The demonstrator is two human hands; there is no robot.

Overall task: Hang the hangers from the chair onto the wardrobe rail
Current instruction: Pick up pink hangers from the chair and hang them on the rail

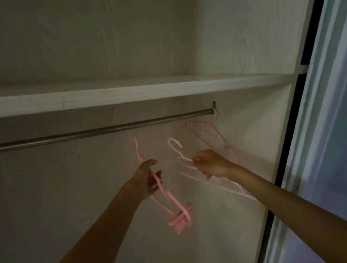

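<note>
Inside the wardrobe, dim light; the rail (94, 131) is running left to right under the shelf (120, 94); one pale pink hanger (216, 132) is already hanging at the rail's far right end, against the side wall. Your right hand (210, 163) is pinching a pale hanger (184, 158) just below its hook, fingers curled round the neck; the hook is pointing up, below the rail and not touching it; its body is trailing down to the right past your wrist. Your left hand (148, 178) is gripping a bunch of pink hangers (173, 205), fingers closed round them; their hooks are dangling low, one arm sticking up toward the rail; blur is hiding how many there are.
</note>
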